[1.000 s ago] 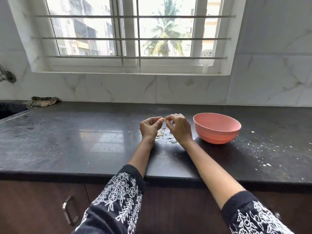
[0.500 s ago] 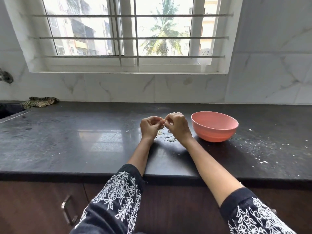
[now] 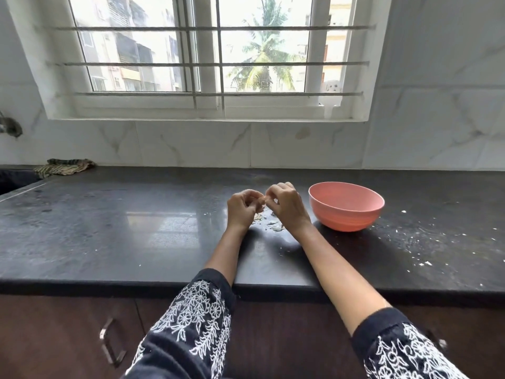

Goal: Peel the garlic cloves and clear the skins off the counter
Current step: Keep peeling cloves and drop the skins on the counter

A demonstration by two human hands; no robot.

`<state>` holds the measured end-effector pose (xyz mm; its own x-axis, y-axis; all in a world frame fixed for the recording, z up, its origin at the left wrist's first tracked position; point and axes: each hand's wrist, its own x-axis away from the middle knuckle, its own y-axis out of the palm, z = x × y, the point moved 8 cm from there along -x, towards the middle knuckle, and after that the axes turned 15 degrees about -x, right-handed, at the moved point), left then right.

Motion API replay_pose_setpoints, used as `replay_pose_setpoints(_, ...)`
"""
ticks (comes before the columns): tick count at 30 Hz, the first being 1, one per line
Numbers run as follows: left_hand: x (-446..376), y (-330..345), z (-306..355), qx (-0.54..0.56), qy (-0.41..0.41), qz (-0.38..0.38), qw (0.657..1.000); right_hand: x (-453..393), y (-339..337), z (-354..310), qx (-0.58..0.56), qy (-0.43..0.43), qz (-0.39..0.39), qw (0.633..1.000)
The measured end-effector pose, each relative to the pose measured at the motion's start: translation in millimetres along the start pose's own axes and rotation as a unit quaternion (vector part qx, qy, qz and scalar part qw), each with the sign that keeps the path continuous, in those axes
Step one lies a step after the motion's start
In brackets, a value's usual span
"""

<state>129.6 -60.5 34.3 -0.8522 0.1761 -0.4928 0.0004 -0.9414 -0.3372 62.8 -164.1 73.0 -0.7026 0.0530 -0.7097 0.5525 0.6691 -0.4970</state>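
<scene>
Your left hand point(image 3: 241, 207) and right hand point(image 3: 287, 205) meet just above the dark table point(image 3: 136, 228), fingers curled, and between their fingertips you pinch a small pale garlic clove point(image 3: 263, 199); both grips are closed on it. Directly beneath your hands a little heap of loose skins point(image 3: 270, 224) lies on the table. A pink bowl point(image 3: 345, 206) stands upright just to the right of your right hand, close but not touching it; you cannot see its contents from here. White flecks point(image 3: 420, 247) are scattered across the table to the right of the bowl. A striped cloth point(image 3: 64, 166) lies at the far left against the wall.
</scene>
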Motion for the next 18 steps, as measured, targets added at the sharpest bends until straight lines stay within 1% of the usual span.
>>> replay_pose_setpoints(3,1.4,3.9,1.2,-0.053,0.017,-0.017,0.998,-0.8,-5.8,0.0,-0.001,0.001,0.022,1.000)
replay_pose_setpoints(6,2.3,5.9,2.9,-0.061,0.021,-0.029,0.998,-0.2,-18.0,1.8,-0.009,0.005,0.069,0.998)
replay_pose_setpoints(8,1.7,3.7,0.7,-0.044,0.008,-0.017,0.999,-0.3,-18.9,6.0,-0.008,0.011,0.073,0.997)
replay_pose_setpoints(11,2.1,-2.0,-4.3,0.010,-0.027,0.012,1.000,0.6,-10.9,14.0,0.010,0.035,0.049,0.998)
replay_pose_setpoints(14,2.2,-7.2,-7.1,0.062,-0.055,0.036,0.996,1.3,-8.4,16.6,0.004,0.060,0.037,0.998)
replay_pose_setpoints(18,3.2,-9.8,-7.7,0.095,-0.071,0.046,0.992,2.3,-9.5,16.5,0.013,0.078,0.023,0.997)
